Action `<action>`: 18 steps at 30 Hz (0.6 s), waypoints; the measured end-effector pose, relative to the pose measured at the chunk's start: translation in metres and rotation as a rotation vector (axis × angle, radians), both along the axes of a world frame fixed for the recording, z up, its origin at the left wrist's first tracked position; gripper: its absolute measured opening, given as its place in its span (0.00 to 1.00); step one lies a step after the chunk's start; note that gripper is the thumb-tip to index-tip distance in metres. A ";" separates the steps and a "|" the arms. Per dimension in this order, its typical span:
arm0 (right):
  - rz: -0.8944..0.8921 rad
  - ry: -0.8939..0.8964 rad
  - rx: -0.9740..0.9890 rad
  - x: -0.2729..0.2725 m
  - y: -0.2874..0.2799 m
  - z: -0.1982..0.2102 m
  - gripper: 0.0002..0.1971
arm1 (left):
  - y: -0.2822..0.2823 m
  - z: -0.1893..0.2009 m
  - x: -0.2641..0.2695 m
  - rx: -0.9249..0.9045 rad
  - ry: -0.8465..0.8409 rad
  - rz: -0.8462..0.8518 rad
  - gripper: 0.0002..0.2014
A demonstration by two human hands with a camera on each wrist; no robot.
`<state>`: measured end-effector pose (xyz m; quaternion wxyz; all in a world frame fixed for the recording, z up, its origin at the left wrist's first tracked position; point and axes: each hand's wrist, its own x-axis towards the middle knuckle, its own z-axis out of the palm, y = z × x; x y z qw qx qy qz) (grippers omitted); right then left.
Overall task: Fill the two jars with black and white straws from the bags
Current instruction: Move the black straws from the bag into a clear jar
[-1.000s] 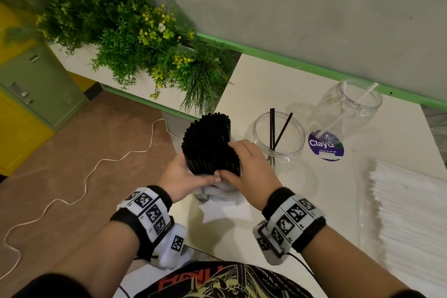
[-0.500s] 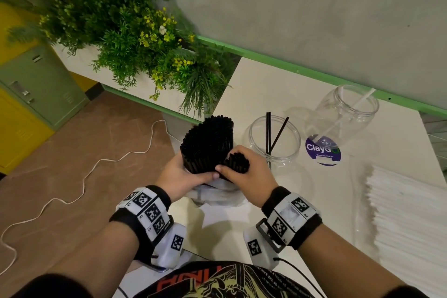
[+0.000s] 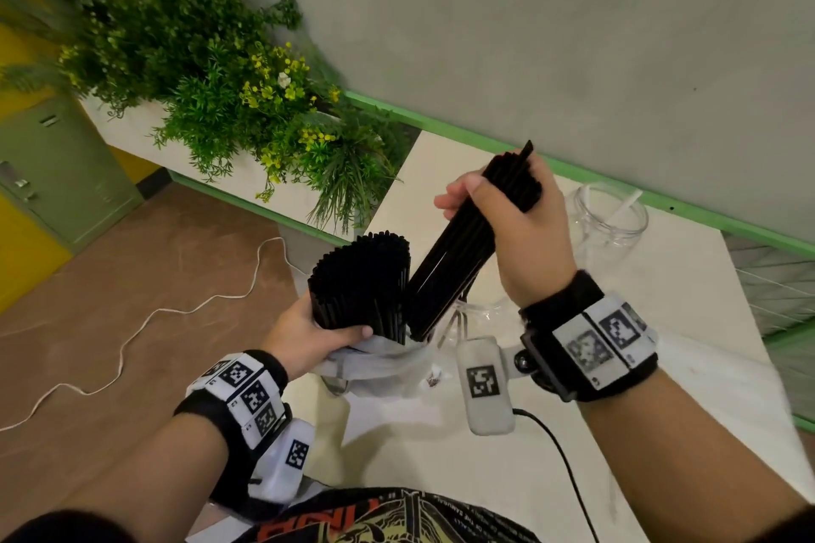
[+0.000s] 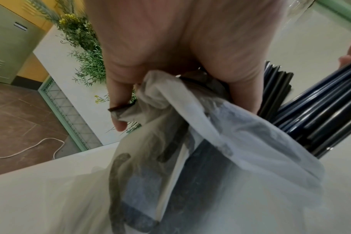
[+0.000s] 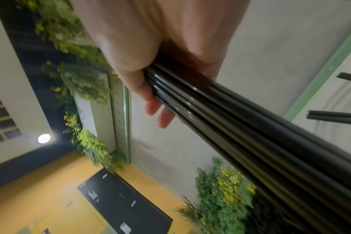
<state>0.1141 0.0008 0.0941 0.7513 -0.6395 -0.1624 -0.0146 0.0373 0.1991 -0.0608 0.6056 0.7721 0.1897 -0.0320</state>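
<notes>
My left hand [image 3: 308, 331] grips a thick bundle of black straws [image 3: 361, 278] standing in a thin white bag [image 3: 375, 370] at the table's near edge; the bag [image 4: 190, 142] bunches under my fingers. My right hand [image 3: 498, 216] grips a smaller handful of black straws [image 3: 458, 251], lifted and tilted, its lower ends still at the bag mouth. The handful [image 5: 250, 126] runs past my palm. A clear jar [image 3: 611, 212] with one white straw stands at the back. The nearer jar [image 3: 480, 313] is mostly hidden behind my right wrist.
A white table [image 3: 661, 300] carries everything. Green plants [image 3: 229, 79] in a white planter stand to the left. A grey wall with a green ledge [image 3: 573, 168] runs behind. A white cable [image 3: 132, 331] lies on the brown floor.
My right hand has separated a handful of black straws from the bundle and lifted it up and to the right, almost out of the bag. My left hand keeps its hold.
</notes>
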 end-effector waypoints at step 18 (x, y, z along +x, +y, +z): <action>-0.243 0.092 -0.379 0.046 -0.037 -0.090 0.11 | 0.000 0.004 0.000 0.002 0.040 0.015 0.24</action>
